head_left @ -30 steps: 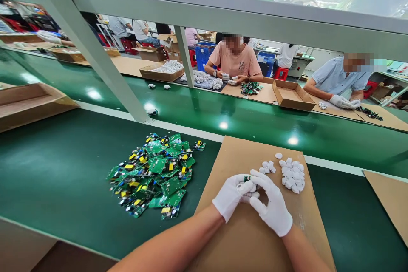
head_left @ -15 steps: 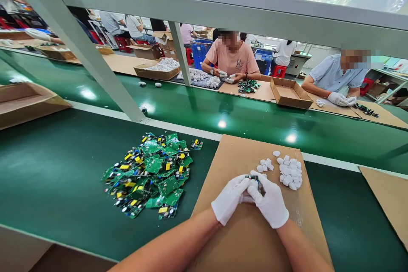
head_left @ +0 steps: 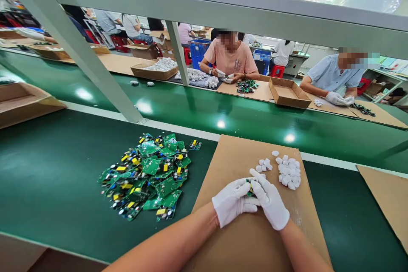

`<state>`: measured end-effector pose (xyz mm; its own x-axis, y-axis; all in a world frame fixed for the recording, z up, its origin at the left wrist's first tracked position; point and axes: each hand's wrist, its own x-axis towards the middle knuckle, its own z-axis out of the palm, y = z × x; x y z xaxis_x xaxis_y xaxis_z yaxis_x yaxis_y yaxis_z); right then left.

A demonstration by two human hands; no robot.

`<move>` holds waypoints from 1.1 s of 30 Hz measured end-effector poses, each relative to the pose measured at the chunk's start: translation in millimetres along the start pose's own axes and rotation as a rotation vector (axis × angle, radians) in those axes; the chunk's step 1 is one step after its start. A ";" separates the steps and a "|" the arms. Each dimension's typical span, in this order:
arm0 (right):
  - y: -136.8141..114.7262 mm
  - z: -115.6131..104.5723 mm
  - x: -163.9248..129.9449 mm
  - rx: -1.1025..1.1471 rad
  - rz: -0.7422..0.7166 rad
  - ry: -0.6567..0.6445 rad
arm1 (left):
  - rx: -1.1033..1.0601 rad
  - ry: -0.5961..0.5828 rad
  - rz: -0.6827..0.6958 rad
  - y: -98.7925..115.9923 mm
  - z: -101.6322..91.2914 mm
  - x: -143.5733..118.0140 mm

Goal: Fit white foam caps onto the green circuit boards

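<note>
Over the cardboard sheet (head_left: 229,157), left hand (head_left: 232,206) and right hand (head_left: 270,204) clasp a mostly hidden circuit board (head_left: 249,187).

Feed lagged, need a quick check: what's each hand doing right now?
Left hand: gloved, closed on a small green circuit board.
Right hand: gloved, closed on the same board, over the cardboard sheet.

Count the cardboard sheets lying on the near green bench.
2: one sheet under the gloved left hand and right hand; another sheet at the right edge, cut off by the frame.
</note>
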<state>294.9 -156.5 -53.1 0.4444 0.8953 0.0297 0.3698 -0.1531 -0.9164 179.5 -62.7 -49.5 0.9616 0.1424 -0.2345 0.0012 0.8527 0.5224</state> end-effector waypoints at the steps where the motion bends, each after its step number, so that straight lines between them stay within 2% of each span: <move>1: 2.0 0.3 -0.1 -0.021 -0.015 -0.002 | -0.001 -0.003 0.001 -0.9 -1.0 0.1; 6: 7.6 2.3 -0.2 -0.034 -0.028 -0.003 | 0.017 -0.015 0.008 -1.7 -5.0 0.8; 13: 0.6 1.7 0.4 0.287 0.065 0.036 | 0.159 -0.013 0.012 9.4 3.0 0.7; 16: -4.5 1.0 1.3 0.228 0.102 0.020 | 0.213 -0.007 0.023 8.3 3.7 1.5; 19: -11.0 0.1 1.9 0.150 0.094 0.018 | 0.373 0.039 0.102 4.8 3.1 3.5; 23: -12.1 -1.5 1.5 0.224 0.100 -0.007 | 0.518 0.051 0.161 6.9 6.9 2.8; 25: -10.4 -1.8 1.1 0.268 0.095 -0.030 | 0.537 0.040 0.146 10.4 10.4 0.9; 28: -9.7 -0.9 0.6 0.199 0.062 -0.018 | 0.569 0.022 0.142 12.8 12.7 -0.1; 31: -10.3 0.9 0.7 0.156 0.047 -0.029 | 0.598 0.081 0.180 10.5 8.9 2.5; 33: -9.2 1.6 1.1 0.172 0.053 -0.036 | 0.541 0.122 0.168 9.2 5.1 4.1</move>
<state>290.7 -153.4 -45.3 0.4290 0.9027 -0.0316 0.2001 -0.1291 -0.9712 184.9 -56.9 -41.5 0.9222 0.3378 -0.1883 0.0225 0.4393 0.8981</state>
